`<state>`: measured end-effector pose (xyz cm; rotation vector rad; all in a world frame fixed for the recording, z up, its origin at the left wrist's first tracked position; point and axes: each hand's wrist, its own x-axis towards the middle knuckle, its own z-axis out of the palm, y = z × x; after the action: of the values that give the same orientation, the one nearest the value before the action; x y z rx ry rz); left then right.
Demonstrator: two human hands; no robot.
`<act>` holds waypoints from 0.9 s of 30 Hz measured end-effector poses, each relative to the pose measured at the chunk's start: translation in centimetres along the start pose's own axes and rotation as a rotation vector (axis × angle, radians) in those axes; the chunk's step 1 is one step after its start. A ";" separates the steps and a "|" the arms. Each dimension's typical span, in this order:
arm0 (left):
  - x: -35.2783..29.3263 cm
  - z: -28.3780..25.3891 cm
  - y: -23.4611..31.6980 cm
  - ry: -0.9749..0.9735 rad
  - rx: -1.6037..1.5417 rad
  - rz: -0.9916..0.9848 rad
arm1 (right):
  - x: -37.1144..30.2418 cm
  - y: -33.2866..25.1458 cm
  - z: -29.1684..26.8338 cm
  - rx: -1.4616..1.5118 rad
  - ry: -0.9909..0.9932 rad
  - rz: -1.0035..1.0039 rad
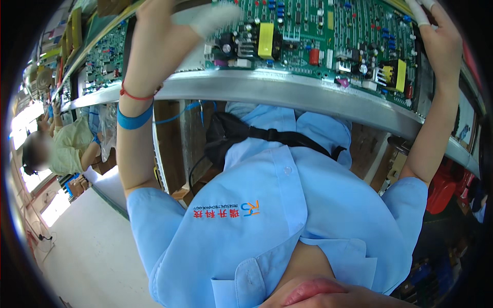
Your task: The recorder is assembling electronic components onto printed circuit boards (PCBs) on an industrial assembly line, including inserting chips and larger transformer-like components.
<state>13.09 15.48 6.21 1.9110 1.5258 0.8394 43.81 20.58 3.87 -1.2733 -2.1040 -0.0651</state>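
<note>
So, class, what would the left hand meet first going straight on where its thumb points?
Most likely the green circuit board; but depth is unclear, so the left hand may pass above it, and its line soon leaves the picture.

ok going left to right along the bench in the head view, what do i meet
far-left green circuit board → left hand → first yellow block → red cylinder → second yellow block → right hand

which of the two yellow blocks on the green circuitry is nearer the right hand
The right yellow block, near the right edge of the green circuitry, is nearer the right hand. The left yellow block sits farther away, toward the left hand.
</note>
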 end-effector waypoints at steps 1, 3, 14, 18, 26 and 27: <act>-0.1 -0.9 -2.2 0.205 -0.006 0.072 | 0.2 -0.6 -0.2 0.005 0.008 0.014; 0.0 -3.8 -9.2 0.115 0.070 -0.042 | -1.6 7.8 0.9 -0.052 0.028 0.014; 0.3 -0.9 -11.9 -0.162 -0.247 -0.225 | -5.6 -6.4 2.4 0.281 -0.046 -0.466; 1.0 -0.3 -11.8 -0.180 -0.278 -0.185 | -7.0 -10.8 5.3 0.382 -0.230 -0.555; 2.6 5.8 -8.6 -0.341 -0.267 -0.048 | -6.8 -14.0 5.7 0.087 -0.535 -0.441; 3.6 7.1 -8.9 -0.328 -0.161 0.031 | -7.0 -14.2 5.4 0.087 -0.528 -0.468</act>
<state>13.33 20.53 -4.59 1.8505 1.1994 0.6046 31.75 9.81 -0.21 -0.7738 -2.7902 0.1773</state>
